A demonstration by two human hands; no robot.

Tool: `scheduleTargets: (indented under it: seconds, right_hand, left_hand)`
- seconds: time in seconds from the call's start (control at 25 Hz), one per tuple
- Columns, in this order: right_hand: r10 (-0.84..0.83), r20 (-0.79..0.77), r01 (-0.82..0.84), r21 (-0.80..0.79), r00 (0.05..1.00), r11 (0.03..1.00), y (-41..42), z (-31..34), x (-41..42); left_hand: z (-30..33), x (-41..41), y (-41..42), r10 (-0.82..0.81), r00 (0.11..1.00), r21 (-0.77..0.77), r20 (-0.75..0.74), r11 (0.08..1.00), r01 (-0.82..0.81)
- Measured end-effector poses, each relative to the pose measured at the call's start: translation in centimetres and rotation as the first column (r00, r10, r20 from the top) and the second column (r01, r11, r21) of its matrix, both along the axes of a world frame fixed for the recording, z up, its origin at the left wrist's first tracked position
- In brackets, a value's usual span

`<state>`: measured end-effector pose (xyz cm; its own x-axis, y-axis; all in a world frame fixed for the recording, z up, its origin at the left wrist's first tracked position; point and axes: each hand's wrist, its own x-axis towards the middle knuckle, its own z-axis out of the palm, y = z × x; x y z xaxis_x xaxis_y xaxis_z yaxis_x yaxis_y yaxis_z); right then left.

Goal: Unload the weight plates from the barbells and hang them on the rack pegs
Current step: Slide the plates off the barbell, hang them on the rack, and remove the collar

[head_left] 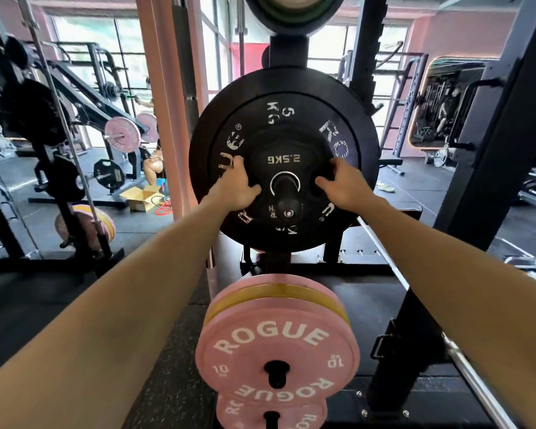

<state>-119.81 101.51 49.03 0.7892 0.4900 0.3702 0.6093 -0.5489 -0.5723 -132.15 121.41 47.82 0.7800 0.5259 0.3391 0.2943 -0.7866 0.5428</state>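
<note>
A small black 2.5 kg plate (283, 150) sits on a black rack peg (287, 193) straight ahead, in front of a black 5 kg plate (338, 131) and a larger black plate (205, 125). My left hand (237, 187) grips the 2.5 kg plate's left edge, thumb at a grip hole. My right hand (342, 184) grips its right edge, thumb in the other hole. Below, pink 10 kg plates (276, 342) with a yellow plate (279, 294) between them hang on a lower peg. A smaller pink plate (270, 410) hangs under those.
A black rack upright (492, 144) stands at right, with a steel barbell shaft (477, 376) running to the lower right. A pink column (164, 103) rises at left. Left of it are pink plates on a bar (123, 134), more machines and a cardboard box (141, 196).
</note>
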Motion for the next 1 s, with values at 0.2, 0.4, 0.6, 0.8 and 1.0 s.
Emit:
scheduleTargets:
  seconds: [0.2,0.4,0.6,0.8,1.0]
  right_hand:
    - [-0.036,0.11,0.042,-0.05,0.993,0.998,1.2,0.0,0.8]
    - [-0.094,0.23,0.13,-0.146,0.969,0.981,1.9,0.7,0.9]
    - [-0.112,0.203,0.144,-0.15,0.973,0.978,2.7,0.7,1.0]
    - [-0.062,0.067,0.07,-0.121,0.996,0.99,1.8,1.1,-0.1]
    - [-0.084,0.179,0.116,-0.174,0.98,0.978,-0.4,1.2,-2.7]
  left_hand:
    - [0.4,1.2,-0.3,0.045,0.998,0.09,-0.039,0.995,-0.042]
    - [0.7,1.7,0.3,0.069,0.998,0.179,-0.011,0.982,-0.066]
    - [0.9,2.0,-0.5,0.113,0.993,0.237,0.029,0.964,-0.117]
    - [1.3,1.0,-0.3,0.131,0.99,0.223,-0.056,0.968,-0.116]
    - [0.5,-2.0,-2.1,0.131,0.991,0.136,-0.023,0.983,-0.126]
